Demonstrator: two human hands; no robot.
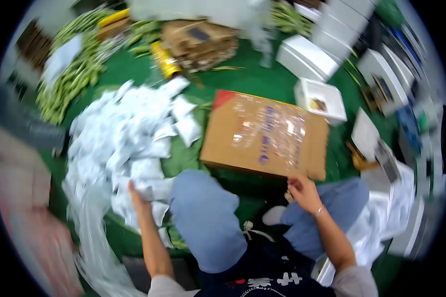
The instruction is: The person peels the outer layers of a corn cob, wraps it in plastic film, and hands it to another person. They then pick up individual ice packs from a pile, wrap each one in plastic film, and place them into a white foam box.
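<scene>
My left hand (140, 202) is at the near edge of a heap of white packets (119, 128), its fingers stretched out beside a packet (156, 189); blur hides whether it touches. In front of my right knee, my right hand (305, 194) has its fingers curled together at the near edge of a cardboard box (267, 133). What those fingers hold, if anything, is too small to make out. The box lies with clear tape and blue print across its top and a red corner at the far left.
Long green vegetables (74, 91) lie at the back left, near a yellow roll (165, 60) and a brown sack (200, 42). An open white foam box (321, 99) stands beyond the carton. Clear plastic film (96, 242) trails at left. More white packets (376, 222) lie at right.
</scene>
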